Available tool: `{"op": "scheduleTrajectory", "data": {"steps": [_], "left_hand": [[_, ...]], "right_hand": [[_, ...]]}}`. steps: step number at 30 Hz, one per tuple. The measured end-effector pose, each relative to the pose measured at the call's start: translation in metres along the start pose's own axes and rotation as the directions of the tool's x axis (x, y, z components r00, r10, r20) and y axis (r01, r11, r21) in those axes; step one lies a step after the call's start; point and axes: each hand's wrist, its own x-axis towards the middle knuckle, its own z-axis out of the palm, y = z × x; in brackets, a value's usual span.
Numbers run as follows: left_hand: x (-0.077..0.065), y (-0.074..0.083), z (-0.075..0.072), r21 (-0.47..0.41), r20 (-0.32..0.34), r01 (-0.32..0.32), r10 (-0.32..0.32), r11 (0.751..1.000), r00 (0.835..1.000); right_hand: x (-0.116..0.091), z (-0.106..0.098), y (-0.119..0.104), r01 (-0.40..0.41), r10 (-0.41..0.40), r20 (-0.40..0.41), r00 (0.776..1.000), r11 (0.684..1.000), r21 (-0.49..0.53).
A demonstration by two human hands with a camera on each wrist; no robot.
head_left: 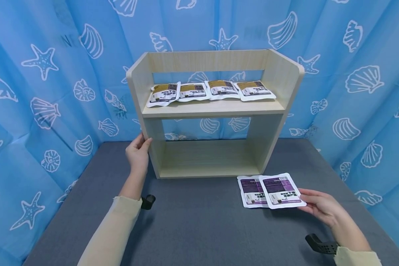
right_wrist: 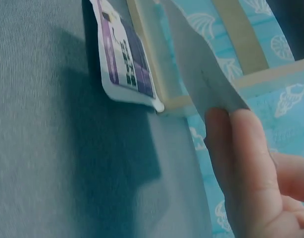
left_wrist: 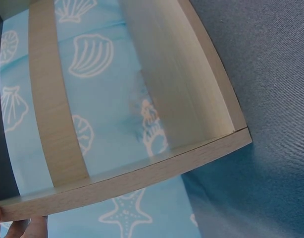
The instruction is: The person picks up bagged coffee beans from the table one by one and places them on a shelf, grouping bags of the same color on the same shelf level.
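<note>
A small pale wooden two-tier shelf (head_left: 206, 112) stands on the grey table. My left hand (head_left: 138, 153) grips the edge of its left side panel (left_wrist: 127, 177), with the thumb on one side and fingers on the other. My right hand (head_left: 322, 207) pinches the right edge of a white-and-purple pouch (head_left: 282, 190) between thumb and fingers. In the right wrist view this pouch (right_wrist: 194, 59) is raised, its plain back showing. A second purple pouch (head_left: 251, 192) lies on the table by the shelf's front right corner, partly hidden by the held one in the head view.
Several white-and-gold pouches (head_left: 222, 89) lie in a row on the upper tier. The lower tier (head_left: 206, 159) shows a bare board. Blue curtains (head_left: 53, 92) with white shell prints hang behind and at both sides of the grey table (head_left: 199, 221).
</note>
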Motion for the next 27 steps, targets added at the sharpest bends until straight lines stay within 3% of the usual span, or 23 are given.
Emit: {"op": "scheduleTrajectory", "data": {"steps": [7,27], "left_hand": [[0.000,-0.001,0.000,0.001,-0.006,-0.003,0.003,1.000,1.000],[0.001,-0.002,0.002,-0.015,-0.009,0.004,-0.004,1.000,1.000]], "right_hand": [[0.004,0.016,0.002,-0.001,0.002,0.007,1.000,0.996,-0.088],[0.019,0.056,0.005,0.013,-0.010,0.082,0.997,0.999,-0.038]]}}
